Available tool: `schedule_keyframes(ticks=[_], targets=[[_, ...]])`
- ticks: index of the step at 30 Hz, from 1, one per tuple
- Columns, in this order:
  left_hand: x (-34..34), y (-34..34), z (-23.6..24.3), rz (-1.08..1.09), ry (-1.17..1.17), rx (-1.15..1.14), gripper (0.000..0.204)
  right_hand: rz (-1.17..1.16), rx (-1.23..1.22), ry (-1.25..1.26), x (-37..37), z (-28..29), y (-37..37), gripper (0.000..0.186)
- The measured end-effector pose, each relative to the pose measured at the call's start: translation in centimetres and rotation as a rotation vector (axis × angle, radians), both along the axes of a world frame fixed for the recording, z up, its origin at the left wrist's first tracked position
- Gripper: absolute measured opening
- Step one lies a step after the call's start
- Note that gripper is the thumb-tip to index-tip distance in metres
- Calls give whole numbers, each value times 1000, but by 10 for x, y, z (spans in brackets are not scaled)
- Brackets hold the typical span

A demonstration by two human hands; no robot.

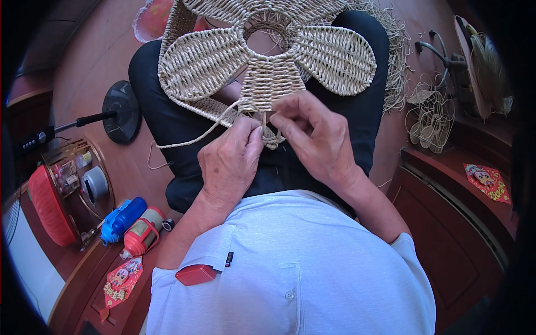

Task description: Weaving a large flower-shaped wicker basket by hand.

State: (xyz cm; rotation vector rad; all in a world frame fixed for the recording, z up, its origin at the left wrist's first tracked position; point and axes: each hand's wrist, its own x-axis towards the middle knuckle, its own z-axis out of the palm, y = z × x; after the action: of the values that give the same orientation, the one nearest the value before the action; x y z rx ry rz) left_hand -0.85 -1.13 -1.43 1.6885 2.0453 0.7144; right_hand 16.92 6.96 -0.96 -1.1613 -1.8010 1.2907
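A woven straw piece (pixel 267 84) with broad petal shapes round a central ring lies across my lap. Below its middle petal hang short strands and a small knotted bunch, beside which a loose pale cord (pixel 195 140) trails leftward. My left hand (pixel 234 156) is closed with thumb and index pinched on strands just under that petal. Opposite it, my right hand (pixel 312 134) has curled fingers and thumb close together at the petal's lower right edge; what they grip is hidden. Behind the petals, part of a woven straw frame (pixel 201 103) rests on my dark trousers (pixel 151 89).
Straw cord (pixel 391 50) heaps behind my right knee. A stand's round base (pixel 121 111) is left of my knee. Lower left are blue (pixel 125 215) and red (pixel 142 229) flasks and a red-lidded tray (pixel 47 204). A bundle of straw pieces (pixel 430 117) and wooden furniture (pixel 441 223) stand right.
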Motion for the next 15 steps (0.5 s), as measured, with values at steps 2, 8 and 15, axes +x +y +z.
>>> schedule_keyframes(ticks=[2, 8, 15], targets=[[-2, -4, 2, -31, -106, 16, 10, 26, 191, -52, 2, -8, -10, 24], [-16, -5, 9, -193, -107, -205, 18, 212, 408, -384, 2, 2, -24, 63], [-23, 10, 25, -145, -497, -482, 24, 197, 296, -372, -11, -8, -21, 79]])
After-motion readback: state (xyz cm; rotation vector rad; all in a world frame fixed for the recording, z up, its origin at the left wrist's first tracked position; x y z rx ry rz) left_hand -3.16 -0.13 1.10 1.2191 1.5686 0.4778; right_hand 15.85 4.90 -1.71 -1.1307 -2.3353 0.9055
